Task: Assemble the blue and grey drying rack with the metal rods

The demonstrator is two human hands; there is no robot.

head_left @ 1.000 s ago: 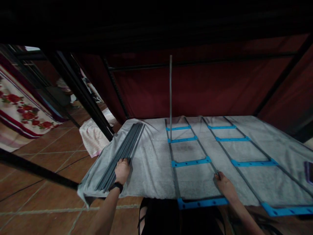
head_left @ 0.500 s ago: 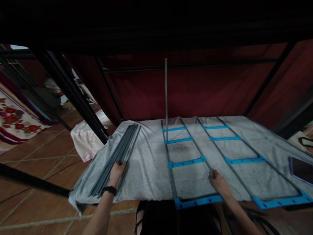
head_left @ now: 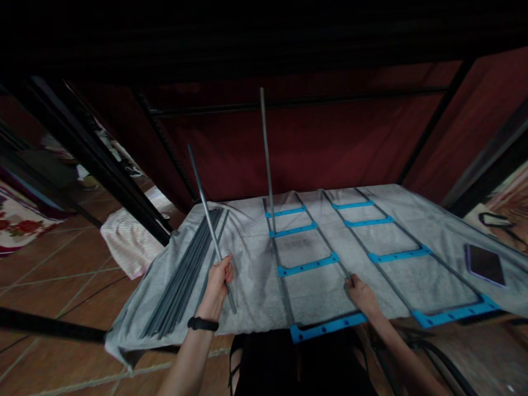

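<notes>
My left hand (head_left: 220,273) is closed around a grey metal tube (head_left: 206,212), lifted and tilted with its far end up. To its left a row of similar grey tubes (head_left: 183,275) lies on the cloth. My right hand (head_left: 360,290) grips the right side rail of a ladder-like frame (head_left: 308,267), made of grey tubes and blue crosspieces. Another tube (head_left: 267,159) stands upright from the left end of that frame's second blue crosspiece. A second ladder-like frame (head_left: 400,254) lies to the right, apart from my hands.
A grey cloth (head_left: 247,297) covers the work surface. A phone (head_left: 485,265) lies at the right. Black metal posts (head_left: 103,159) and a dark red curtain (head_left: 330,146) enclose the space. A striped cloth (head_left: 131,239) hangs low at the left.
My left hand has picked a tube out of the row and raised it, moving right. My right hand stays on the frame's rail. The whole view has shifted slightly.
</notes>
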